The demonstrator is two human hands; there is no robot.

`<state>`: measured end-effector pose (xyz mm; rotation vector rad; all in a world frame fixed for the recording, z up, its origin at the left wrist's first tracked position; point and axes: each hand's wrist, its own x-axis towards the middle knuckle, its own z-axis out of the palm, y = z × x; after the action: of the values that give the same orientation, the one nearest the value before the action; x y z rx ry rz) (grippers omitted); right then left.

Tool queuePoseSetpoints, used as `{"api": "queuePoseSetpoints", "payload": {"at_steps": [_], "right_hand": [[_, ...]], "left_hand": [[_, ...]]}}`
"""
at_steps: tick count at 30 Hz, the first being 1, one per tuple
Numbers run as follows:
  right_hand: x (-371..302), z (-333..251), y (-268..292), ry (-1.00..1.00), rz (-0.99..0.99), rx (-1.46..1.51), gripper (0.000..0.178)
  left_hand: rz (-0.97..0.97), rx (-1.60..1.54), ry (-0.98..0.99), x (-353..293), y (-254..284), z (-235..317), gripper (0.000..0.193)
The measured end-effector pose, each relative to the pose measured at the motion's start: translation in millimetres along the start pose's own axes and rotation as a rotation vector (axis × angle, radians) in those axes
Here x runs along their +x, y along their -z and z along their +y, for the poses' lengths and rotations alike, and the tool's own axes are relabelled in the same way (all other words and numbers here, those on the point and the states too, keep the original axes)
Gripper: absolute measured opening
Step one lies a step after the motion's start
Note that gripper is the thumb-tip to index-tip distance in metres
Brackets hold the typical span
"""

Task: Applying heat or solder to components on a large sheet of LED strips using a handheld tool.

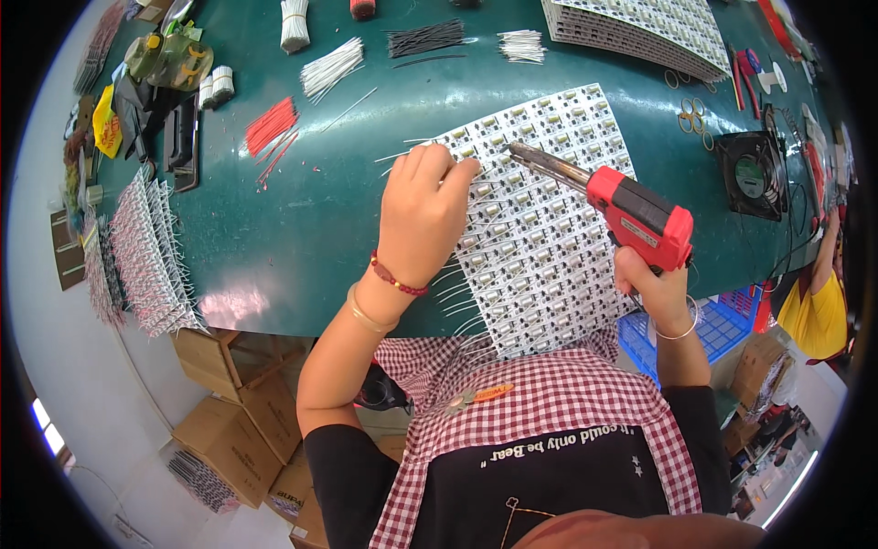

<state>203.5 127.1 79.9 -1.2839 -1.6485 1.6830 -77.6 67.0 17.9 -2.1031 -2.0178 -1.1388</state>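
A white circuit board panel (pixel 558 229) covered in rows of small components lies on the green table in front of me, its near edge at my checked apron. My right hand (pixel 651 284) is closed around the handle of a red and black soldering gun (pixel 645 215). The gun's metal tip rests over or on the panel's upper rows; contact is unclear. At the panel's upper left edge, my left hand (pixel 425 206) is pinched closed. What its fingertips hold is hidden. Thin white wires (pixel 453 284) stick out along the panel's left edge, some beside the left hand.
Bundles of red wires (pixel 271 126), white wires (pixel 331 69) and black wires (pixel 425 38) lie beyond my left hand. Stacked panels (pixel 640 37) stand at the far right. A black fan (pixel 750 176) sits right, above a blue crate (pixel 709 334). Wired panels (pixel 151 252) stand left. Another person (pixel 814 311) is at right.
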Motion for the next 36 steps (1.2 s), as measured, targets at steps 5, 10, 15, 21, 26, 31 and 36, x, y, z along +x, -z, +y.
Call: {"api": "queuePoseSetpoints", "payload": {"at_steps": [5, 10, 15, 21, 26, 31, 36], "right_hand": [[3, -1, 0, -0.087, -0.042, -0.049, 0.03], [5, 3, -2, -0.022, -0.046, -0.082, 0.029], [5, 2, -4, -0.029, -0.035, -0.092, 0.028], [2, 3, -2, -0.049, -0.077, -0.203, 0.028], [0, -1, -7, -0.015, -0.015, -0.087, 0.03], [-2, -5, -4, -0.111, -0.023, -0.031, 0.03], [1, 0, -10, 0.033, -0.026, -0.153, 0.025]], "left_hand": [[-0.081, -0.053, 0.005, -5, -15, -12, 0.019], [-0.095, -0.079, 0.017, -4, -15, -11, 0.019], [-0.098, -0.058, 0.012, -2, -16, -10, 0.019], [-0.108, -0.05, 0.006, -2, -16, -12, 0.019], [-0.119, -0.039, 0.001, -2, -16, -12, 0.019], [-0.113, -0.026, -0.016, -3, -16, -13, 0.018], [-0.101, -0.022, -0.034, -3, -16, -12, 0.016]]}}
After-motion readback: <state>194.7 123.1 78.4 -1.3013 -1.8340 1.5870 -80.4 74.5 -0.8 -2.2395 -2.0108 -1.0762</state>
